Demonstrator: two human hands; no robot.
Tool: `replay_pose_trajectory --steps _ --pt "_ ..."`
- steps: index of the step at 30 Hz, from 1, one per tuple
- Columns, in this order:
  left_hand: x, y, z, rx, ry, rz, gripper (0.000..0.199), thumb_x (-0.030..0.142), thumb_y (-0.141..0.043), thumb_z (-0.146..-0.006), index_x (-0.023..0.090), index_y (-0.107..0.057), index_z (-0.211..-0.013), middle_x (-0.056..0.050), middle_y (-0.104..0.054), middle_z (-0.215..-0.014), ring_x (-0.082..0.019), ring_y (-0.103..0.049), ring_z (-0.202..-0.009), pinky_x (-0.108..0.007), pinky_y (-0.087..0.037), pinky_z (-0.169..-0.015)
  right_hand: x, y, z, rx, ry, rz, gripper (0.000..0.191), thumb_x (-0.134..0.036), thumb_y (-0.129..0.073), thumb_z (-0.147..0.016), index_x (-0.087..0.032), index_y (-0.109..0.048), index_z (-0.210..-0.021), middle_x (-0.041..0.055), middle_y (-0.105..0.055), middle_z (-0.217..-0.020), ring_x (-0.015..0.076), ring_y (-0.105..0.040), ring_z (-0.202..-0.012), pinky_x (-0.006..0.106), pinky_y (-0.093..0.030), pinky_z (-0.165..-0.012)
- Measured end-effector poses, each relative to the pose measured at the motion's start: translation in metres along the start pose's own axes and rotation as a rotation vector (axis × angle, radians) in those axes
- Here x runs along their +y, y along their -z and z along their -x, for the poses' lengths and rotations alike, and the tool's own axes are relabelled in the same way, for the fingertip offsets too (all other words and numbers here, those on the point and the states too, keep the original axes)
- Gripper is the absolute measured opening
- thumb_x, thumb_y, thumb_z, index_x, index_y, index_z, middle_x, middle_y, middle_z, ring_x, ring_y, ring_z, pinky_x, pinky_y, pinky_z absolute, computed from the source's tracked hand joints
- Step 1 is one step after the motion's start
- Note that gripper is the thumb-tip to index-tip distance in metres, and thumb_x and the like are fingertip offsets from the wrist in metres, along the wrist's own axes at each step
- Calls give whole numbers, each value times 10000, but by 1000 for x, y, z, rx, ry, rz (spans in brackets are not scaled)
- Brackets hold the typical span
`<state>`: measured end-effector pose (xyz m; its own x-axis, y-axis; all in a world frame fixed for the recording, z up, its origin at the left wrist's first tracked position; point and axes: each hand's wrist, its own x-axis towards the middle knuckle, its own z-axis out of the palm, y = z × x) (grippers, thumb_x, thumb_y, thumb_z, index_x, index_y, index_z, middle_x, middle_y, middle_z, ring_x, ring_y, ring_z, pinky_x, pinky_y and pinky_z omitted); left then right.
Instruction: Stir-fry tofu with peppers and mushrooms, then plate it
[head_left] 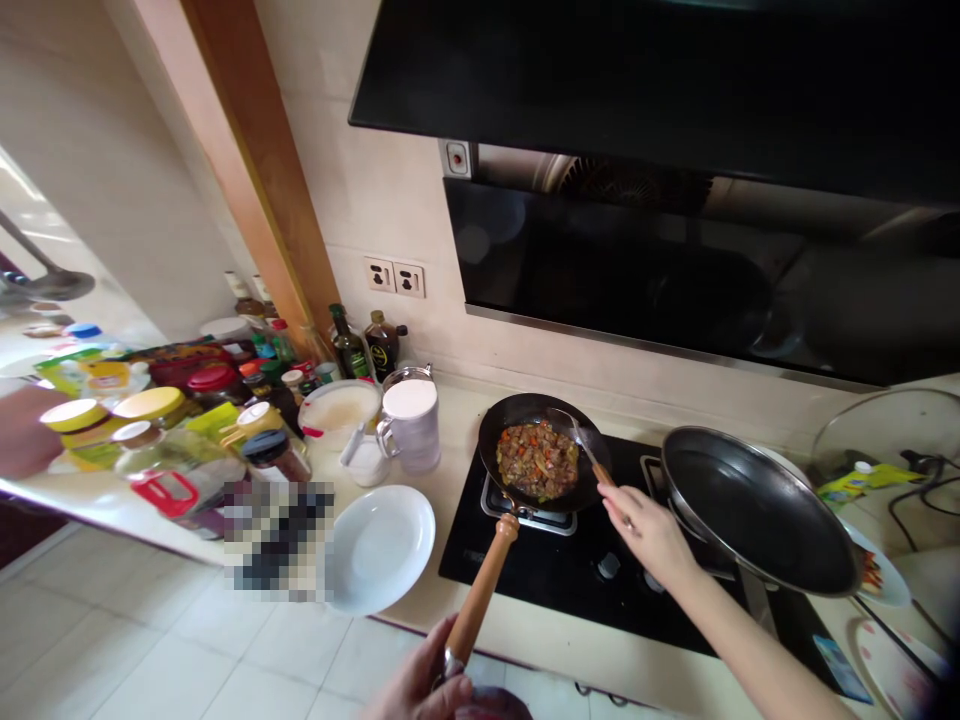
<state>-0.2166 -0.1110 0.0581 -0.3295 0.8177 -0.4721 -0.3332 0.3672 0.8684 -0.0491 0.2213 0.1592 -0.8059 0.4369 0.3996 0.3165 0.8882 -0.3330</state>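
A dark wok (504,415) sits over the left burner, holding a cooked mix of brown meat with orange and green pieces (538,462). Its long wooden handle (481,590) points toward me, and my left hand (431,675) is wrapped round the handle's near end. My right hand (651,535) grips the wooden handle of a metal spatula (585,440). The spatula's head reaches into the wok's right side, against the inner wall; its tip is hard to make out. Left of the wok, a white plate (382,550) rests near the counter edge.
A large black pan (750,510) stands tilted on the right of the black stove (540,570). Bottles and jars (154,405) crowd the left counter. A lidded plastic pitcher (412,430) stands behind the plate. The range hood (637,90) overhangs the stove.
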Motion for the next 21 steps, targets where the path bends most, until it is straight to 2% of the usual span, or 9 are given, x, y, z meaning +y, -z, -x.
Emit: replay_pose_trajectory --steps 3,6,9,11,13,15,18,20,21 --pt "3 -2 -1 -5 8 28 904 726 -676 -600 231 -475 -1329 -33 -566 -842 -205 -525 -796 -331 -423 -724 3 -33 31 -18 33 30 331 -260 -413 -929 -339 -653 -1144 75 -696 -1008 251 -690 -878 383 -581 -778" --pt "10 -1 1 22 -8 32 805 748 -561 -697 207 -495 -1290 -3 -542 -764 -152 -506 -667 -299 -401 -643 8 -56 61 7 -25 -71 416 -241 -444 -903 -389 -544 -1279 51 -686 -1106 259 -683 -945 395 -593 -796" --pt "19 1 2 132 -37 24 736 734 -534 -732 187 -531 -1224 31 -502 -673 -132 -496 -615 -275 -384 -611 14 -73 87 70 -245 -233 499 -282 -453 -882 -390 -419 -1368 41 -686 -1130 260 -690 -942 406 -606 -770" --pt "22 3 0 200 -53 28 715 721 -570 -716 184 -544 -1187 39 -499 -646 -130 -493 -599 -264 -379 -586 14 -87 107 107 -460 -348 442 -380 -482 -864 -326 -495 -1303 58 -722 -1026 265 -707 -878 389 -606 -747" --pt "22 5 -2 240 -67 33 702 712 -604 -693 191 -548 -1161 34 -523 -650 -134 -500 -590 -262 -382 -568 8 -106 129 100 -659 -467 415 -498 -508 -836 -253 -608 -1156 79 -740 -930 262 -716 -823 341 -597 -733" --pt "16 6 -4 279 -67 34 691 713 -609 -686 202 -550 -1148 25 -550 -661 -139 -513 -583 -261 -388 -555 -2 -127 153 25 -744 -582 449 -577 -520 -810 -213 -669 -1027 96 -741 -914 248 -715 -798 290 -581 -719" --pt "-2 5 -3 347 -35 -15 714 760 -600 -637 208 -588 -1089 20 -558 -631 -150 -517 -552 -267 -395 -526 -19 -153 182 -141 -668 -686 479 -609 -474 -830 -202 -695 -953 88 -728 -829 218 -684 -707 255 -554 -658" --pt "-12 2 -1 372 -26 -124 653 742 -634 -616 227 -630 -1017 4 -583 -635 -178 -553 -574 -280 -430 -530 -24 -160 192 -280 -572 -672 464 -584 -443 -852 -202 -695 -927 64 -697 -706 200 -639 -601 250 -521 -567" --pt "-13 1 -2 374 -30 -194 581 700 -646 -650 233 -642 -995 -10 -613 -682 -192 -583 -619 -287 -461 -557 -25 -160 194 -355 -523 -646 440 -554 -437 -860 -202 -693 -919 56 -687 -679 193 -622 -573 248 -500 -539"
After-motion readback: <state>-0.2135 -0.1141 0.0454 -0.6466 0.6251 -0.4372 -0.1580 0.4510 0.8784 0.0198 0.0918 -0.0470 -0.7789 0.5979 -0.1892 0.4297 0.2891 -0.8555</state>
